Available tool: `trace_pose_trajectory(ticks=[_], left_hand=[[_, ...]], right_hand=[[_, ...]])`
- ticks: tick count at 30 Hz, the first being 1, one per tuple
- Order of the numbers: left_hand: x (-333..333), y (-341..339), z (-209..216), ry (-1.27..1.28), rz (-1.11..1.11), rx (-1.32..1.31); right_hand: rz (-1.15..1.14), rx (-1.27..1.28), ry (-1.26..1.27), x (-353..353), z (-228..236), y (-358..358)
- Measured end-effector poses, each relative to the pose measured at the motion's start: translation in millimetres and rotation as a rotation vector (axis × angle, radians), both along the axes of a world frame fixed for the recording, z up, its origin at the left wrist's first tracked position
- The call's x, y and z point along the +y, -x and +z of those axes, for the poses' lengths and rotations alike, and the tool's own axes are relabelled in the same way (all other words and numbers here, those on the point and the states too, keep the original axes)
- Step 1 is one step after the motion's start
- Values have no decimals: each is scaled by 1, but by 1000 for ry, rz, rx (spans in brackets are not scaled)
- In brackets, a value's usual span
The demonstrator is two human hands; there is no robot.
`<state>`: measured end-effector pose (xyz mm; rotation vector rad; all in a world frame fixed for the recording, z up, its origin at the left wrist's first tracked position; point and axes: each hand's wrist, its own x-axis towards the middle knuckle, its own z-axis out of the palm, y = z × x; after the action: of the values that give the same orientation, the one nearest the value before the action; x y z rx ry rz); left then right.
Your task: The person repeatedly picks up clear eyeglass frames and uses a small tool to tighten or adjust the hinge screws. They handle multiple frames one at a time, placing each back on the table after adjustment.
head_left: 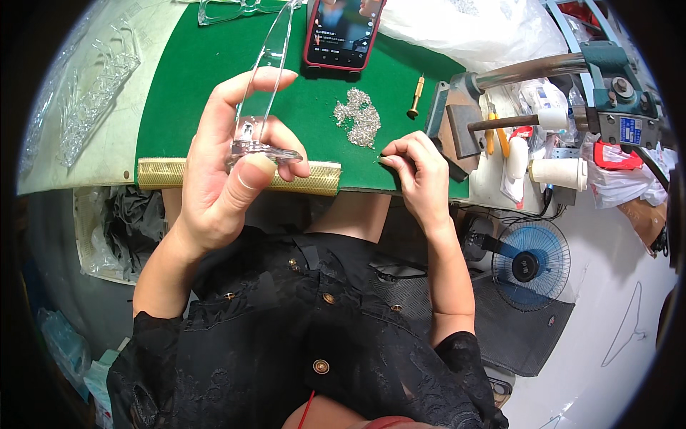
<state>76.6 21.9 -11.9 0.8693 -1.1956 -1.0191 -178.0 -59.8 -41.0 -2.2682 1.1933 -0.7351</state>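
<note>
My left hand [214,168] is raised over the near edge of the green mat [193,93], closed on a clear plastic eyeglass frame [250,146]. One temple of it points up and away, and small metal hinge parts show near my thumb. My right hand [423,179] is at the mat's near edge, with thumb and index finger pinched together. A tiny thing may be at its fingertips, too small to make out. Beyond that hand is a pile of tiny silvery metal pieces [363,121]. A brass-coloured screwdriver [416,96] stands or lies to the pile's right.
A phone [339,36] in a red case rests at the far side. More clear frames [100,93] lie at the left. A teal hand press [614,79] is at the right, by yellow-handled pliers [493,134] and a white cup [557,173]. A fan [530,264] is below.
</note>
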Motion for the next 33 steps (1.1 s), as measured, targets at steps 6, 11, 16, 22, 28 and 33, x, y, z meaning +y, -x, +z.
trace_pose_trajectory(ticks=[6,11,16,22,28,33], left_hand=[[0,4,2,-12,-12,6],[1,5,2,-14,-13,8],[1,3,3,-10,-36,1],[3,7,2,-13,-65,14],[1,16,4,-7,-265,-84],[-9,49,8,132,-220,-287]], right_hand=[[0,21,36,1,0,-2],[59,67,64,-3,2,-5],[99,141,92,-7,4,-6],[129,254,189,-6,6,-9],[133,105,109,-10,13,-7],[229,-426,38,-3,69,-12]])
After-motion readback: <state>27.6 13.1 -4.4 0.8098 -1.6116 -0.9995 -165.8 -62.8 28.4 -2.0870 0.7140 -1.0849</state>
